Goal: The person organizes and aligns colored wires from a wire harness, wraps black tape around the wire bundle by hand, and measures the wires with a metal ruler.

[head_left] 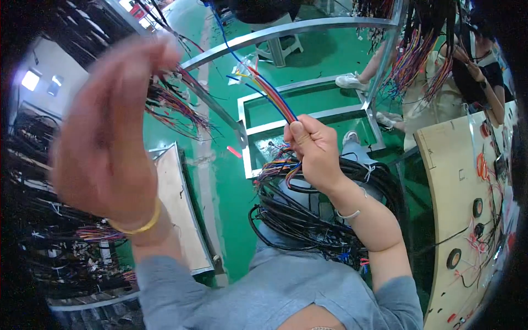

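My right hand (317, 151) is closed in a fist round a bundle of thin coloured wires (273, 94). Red, blue and yellow strands rise from the grip toward the upper left, their ends fanning apart. Close to the camera on the left, my left hand (107, 132) is raised and smeared by motion. What its fingers do, or hold, does not show clearly. Across my lap lies a thick coil of black cables (308, 212), with more coloured wire ends (278, 168) spilling out just below my right hand.
A metal frame (250, 132) stands ahead on the green floor. Bunches of wires (412, 69) hang at upper right, near a person (478, 66). A wooden board (448, 159) with black tape rolls (454, 258) is at right. Racks of black cables (41, 187) fill the left.
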A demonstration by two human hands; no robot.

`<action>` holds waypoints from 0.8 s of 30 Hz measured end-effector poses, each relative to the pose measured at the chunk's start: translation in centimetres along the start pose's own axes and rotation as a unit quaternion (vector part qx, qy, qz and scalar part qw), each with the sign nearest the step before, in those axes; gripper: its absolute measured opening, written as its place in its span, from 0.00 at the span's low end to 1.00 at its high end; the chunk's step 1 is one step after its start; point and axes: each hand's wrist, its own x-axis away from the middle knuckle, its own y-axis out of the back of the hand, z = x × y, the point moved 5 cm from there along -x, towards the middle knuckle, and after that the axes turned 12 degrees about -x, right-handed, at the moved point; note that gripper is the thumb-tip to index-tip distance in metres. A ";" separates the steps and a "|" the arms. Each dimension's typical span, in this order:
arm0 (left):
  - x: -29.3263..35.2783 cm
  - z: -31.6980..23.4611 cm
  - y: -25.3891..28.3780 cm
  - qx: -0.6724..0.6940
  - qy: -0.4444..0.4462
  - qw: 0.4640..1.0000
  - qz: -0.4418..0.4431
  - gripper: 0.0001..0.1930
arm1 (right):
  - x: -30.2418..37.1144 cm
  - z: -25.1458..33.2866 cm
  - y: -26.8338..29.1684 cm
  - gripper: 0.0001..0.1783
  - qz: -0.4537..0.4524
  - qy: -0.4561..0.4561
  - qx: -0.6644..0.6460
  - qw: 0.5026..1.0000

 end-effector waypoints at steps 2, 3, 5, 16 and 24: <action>-4.2 -2.1 -0.4 -0.145 -0.099 0.980 0.094 0.11 | 0.1 -0.1 0.0 0.17 -0.001 -0.012 -0.005 1.000; -5.9 -2.3 -1.0 -0.179 -0.101 0.972 0.113 0.11 | 0.1 -0.1 0.1 0.17 -0.004 -0.008 0.001 1.000; -8.2 -3.1 -1.9 -0.098 -0.179 0.973 0.110 0.12 | 0.3 0.3 0.2 0.17 -0.015 0.008 0.010 1.000; 4.6 1.6 -8.8 0.106 0.170 0.796 0.572 0.14 | 0.9 0.9 1.0 0.16 -0.032 0.004 -0.055 0.998; 6.0 2.5 -12.1 0.382 0.278 0.839 0.269 0.11 | 1.1 0.4 1.1 0.18 -0.020 0.005 -0.027 0.999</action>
